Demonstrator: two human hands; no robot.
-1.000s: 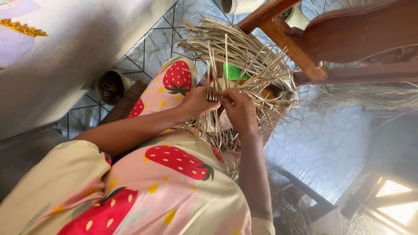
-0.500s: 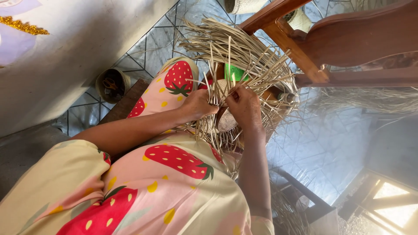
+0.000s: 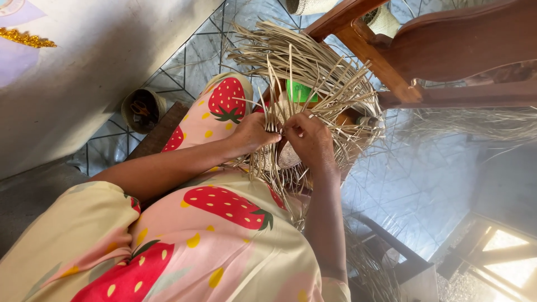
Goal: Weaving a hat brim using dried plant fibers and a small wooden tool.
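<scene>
Already a small woven patch shows under the left hand point(image 3: 253, 133) and right hand point(image 3: 309, 137), both pinching strips of the straw weaving point(image 3: 313, 84) on the lap, though most long strands splay loose, unplaited.

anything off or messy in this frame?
Nothing damaged. Both hands, left and right, pinch strips of the half-woven straw piece on the lap; its loose ends splay out all round, unwoven. Stray straw lies on the tiled floor beside the wooden chair.
</scene>
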